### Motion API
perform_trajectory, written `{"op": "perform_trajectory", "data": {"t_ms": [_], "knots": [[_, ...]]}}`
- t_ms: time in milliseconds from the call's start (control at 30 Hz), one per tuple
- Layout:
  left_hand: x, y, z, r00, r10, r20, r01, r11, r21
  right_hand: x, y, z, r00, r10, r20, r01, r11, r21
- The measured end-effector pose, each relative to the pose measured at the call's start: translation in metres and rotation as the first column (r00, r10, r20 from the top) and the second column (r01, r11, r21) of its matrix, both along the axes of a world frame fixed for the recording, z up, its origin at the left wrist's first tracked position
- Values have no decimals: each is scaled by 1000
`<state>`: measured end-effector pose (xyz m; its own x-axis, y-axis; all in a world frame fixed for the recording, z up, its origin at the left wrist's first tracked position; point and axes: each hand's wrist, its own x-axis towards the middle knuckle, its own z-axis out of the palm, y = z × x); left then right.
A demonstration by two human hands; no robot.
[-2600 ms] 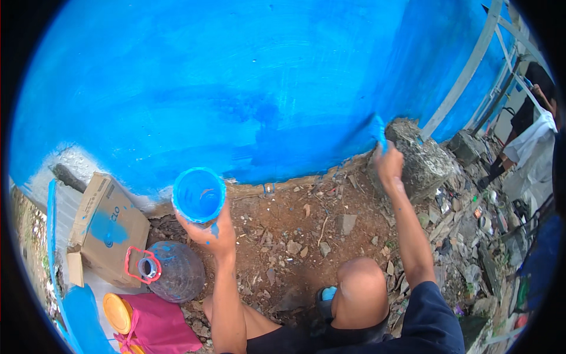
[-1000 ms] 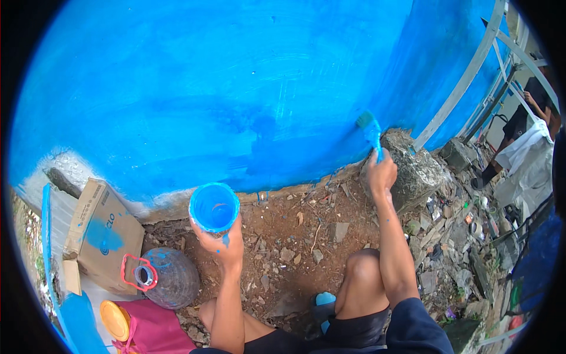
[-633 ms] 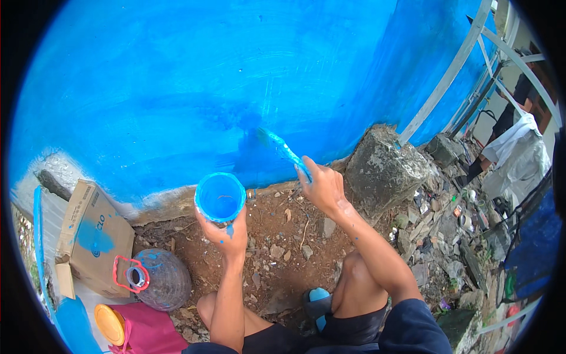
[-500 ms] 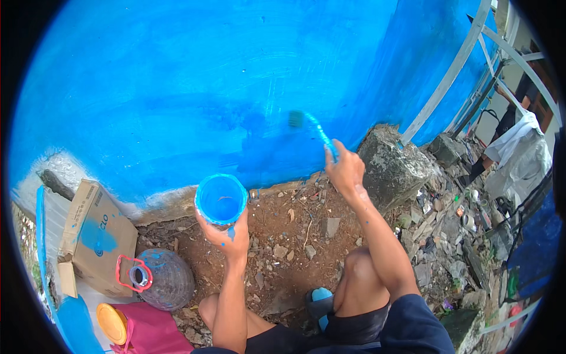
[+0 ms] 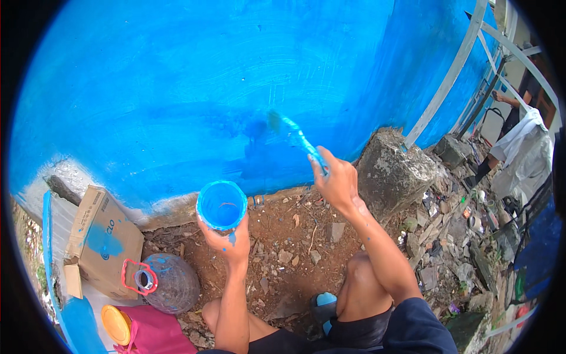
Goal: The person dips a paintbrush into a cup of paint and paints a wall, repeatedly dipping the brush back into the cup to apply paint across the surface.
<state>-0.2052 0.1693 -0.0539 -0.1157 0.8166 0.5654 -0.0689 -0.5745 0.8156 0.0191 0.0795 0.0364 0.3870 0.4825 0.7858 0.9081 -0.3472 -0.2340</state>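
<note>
My left hand [image 5: 229, 241] is wrapped round a tub of blue paint [image 5: 221, 206], its open top facing up and blue coating its rim and inside. Paint smears mark that hand. My right hand [image 5: 337, 182] grips the blue-smeared handle of a paintbrush [image 5: 299, 139]. The dark bristles lie against or just in front of the blue wall [image 5: 177, 76]; I cannot tell whether they touch. Around the brush the wall shows darker blue patches, above a bare, unpainted lower edge.
A paint-splashed cardboard box [image 5: 109, 245], a clear plastic jug [image 5: 174, 283] with a red handle and a pink bag [image 5: 156, 330] stand at left. A large rock [image 5: 392, 168] and rubble [image 5: 448, 236] lie at right. Beyond a metal frame [image 5: 451, 68], another person [image 5: 519, 106] is partly visible.
My right hand has swept the paintbrush leftward along the wall. The tub stays in my left hand, nearly in place. The view has shifted slightly.
</note>
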Motion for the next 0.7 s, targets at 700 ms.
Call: {"op": "perform_trajectory", "data": {"t_ms": [700], "knots": [[10,-3,3,999,-17,39,17,1000,-5,94,11,69,836,175,-521,104,881,462]]}}
